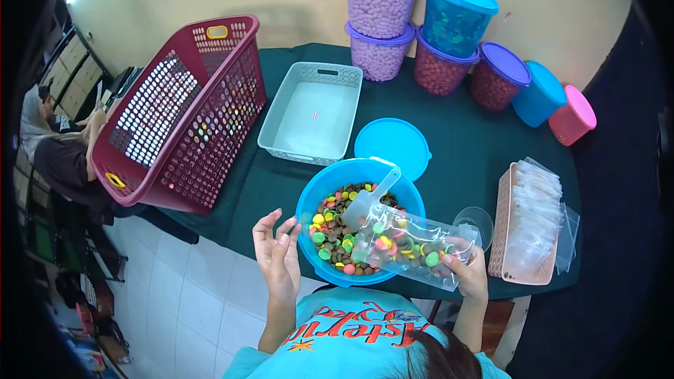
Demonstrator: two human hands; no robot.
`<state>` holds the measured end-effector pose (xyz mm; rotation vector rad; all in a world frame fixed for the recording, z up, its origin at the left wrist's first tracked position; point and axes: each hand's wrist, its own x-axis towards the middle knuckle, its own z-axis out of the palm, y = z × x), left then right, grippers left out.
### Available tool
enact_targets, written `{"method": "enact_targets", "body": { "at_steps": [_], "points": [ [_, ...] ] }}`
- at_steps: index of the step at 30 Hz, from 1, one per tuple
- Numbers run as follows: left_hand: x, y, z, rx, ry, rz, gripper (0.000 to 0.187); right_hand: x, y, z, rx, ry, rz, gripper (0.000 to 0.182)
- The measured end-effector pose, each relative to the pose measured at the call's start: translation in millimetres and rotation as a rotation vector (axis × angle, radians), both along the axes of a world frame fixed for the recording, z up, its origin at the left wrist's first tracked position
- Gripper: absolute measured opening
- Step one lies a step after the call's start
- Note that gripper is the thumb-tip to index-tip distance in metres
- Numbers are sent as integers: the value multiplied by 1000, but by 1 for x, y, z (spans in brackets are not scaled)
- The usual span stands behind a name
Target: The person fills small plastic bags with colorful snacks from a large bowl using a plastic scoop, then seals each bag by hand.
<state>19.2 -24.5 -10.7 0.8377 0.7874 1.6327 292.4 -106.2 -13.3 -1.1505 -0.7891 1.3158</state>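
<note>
Plastic bag between right hand's fingers

The green-clothed table bears a blue tub and baskets.

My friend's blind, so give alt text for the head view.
A right hand holds a clear bag of colorful candy-like pieces over a blue tub of more, the left hand open beside that tub. Lidded tubs and a maroon basket stand on a green table.

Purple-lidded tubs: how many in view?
4: an upper tub and a lower tub stacked at the row's left, a third tub beneath the blue-lidded tub, a fourth tub right of that. Any behind would be hidden.
</note>
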Motion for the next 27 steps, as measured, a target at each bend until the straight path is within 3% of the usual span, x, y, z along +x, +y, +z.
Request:
{"method": "enact_targets", "body": {
  "at_steps": [13, 15, 20, 24, 26, 27],
  "points": [
    [57, -37, 5, -36, 35, 193, 38, 35, 24, 2, -22, 51, 145, 32],
    [68, -46, 8, -52, 33, 173, 42, 36, 26, 5, -38, 174, 68, 32],
    [97, -61, 3, -98, 55, 202, 46, 36, 25, -4, 25, 180, 251, 29],
    [116, -66, 1, -68, 36, 87, 56, 18, 13, -22, 1, 596, 344, 31],
    [126, -72, -2, 66, -49, 52, 53, 8, 4, -30, -35, 621, 445, 33],
    [130, -72, -2, 107, 56, 110, 50, 6, -2, -38, -32, 603, 485, 34]
  ]
}}
